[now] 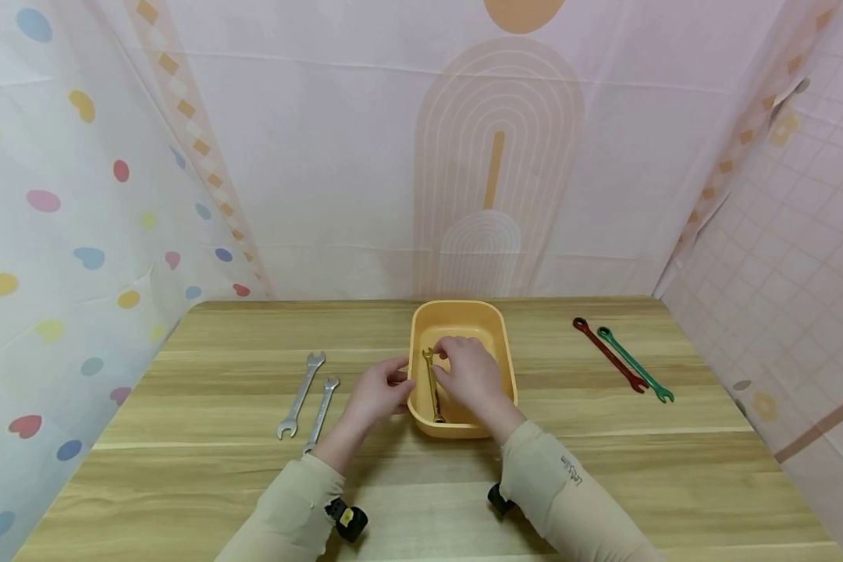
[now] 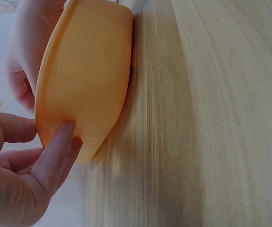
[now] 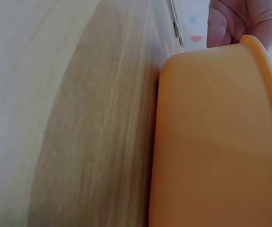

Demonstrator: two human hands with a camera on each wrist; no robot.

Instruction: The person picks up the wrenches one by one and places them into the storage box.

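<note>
**Two hands at the yellow tub, a gold spanner held inside**

Nearest to the camera are two beige sleeves, and under each wrist a small black device (image 1: 346,521) is strapped on. They reach forward over a wooden table (image 1: 204,468).

The left hand (image 1: 375,396) is at the left outer wall of a yellow plastic tub (image 1: 507,367). In the left wrist view its thumb (image 2: 56,146) lies flat against the rounded wall of the tub near the rim, and the other fingers are gently bent below it; they do not clasp anything, so this hand only touches and steadies the tub.

The right hand (image 1: 469,373) is over the tub and reaches into it. Its fingertips are closed in a pinch on the upper end of a gold spanner (image 1: 432,384). The spanner lies along the left inner side of the tub, with its far end at the fingers and its near end down at the front wall. The tub stands in the middle of the table, a little toward the back.

On the left of the tub, two silver spanners (image 1: 300,395) lie side by side on the wood, near the left hand but apart from it.

Farther back on the right, well apart from both hands, a red spanner (image 1: 608,354) and a green spanner (image 1: 635,364) lie just beside each other, slanted.

Behind the table hangs a pale pink backdrop (image 1: 365,156).
</note>
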